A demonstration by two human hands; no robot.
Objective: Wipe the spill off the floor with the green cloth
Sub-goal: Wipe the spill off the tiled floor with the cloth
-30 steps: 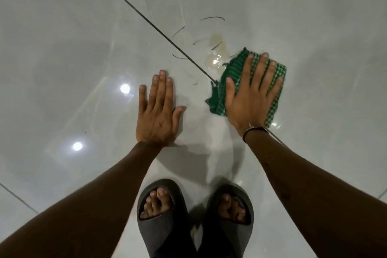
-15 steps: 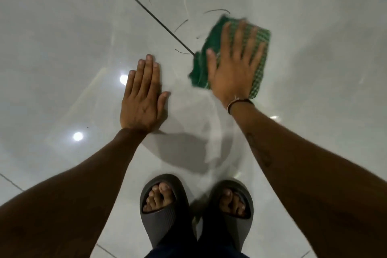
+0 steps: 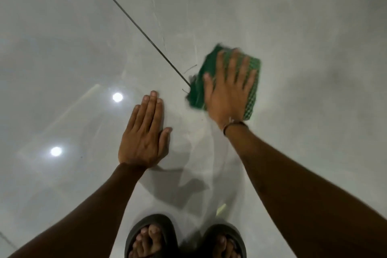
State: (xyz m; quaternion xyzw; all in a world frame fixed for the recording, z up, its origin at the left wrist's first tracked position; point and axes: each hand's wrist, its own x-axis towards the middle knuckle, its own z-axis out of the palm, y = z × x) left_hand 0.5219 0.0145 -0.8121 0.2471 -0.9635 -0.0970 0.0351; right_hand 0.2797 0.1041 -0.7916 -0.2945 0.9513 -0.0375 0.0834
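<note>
The right hand (image 3: 227, 92) presses palm-down with fingers spread wide on the folded green cloth (image 3: 251, 88), which lies flat on the grey floor (image 3: 303, 111) under those fingers, its edges blurred. The left hand (image 3: 144, 132) lies flat on the bare tile beside the cloth, fingers close together, holding nothing. A dark grout line (image 3: 134, 23) runs away beyond the right thumb; two dark sandals (image 3: 150, 234) stand back behind both wrists.

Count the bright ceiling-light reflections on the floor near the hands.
2. One spot lies on the floor just beyond the left hand; the other spot is further left, level with that wrist. More could be hidden under the arms.
</note>
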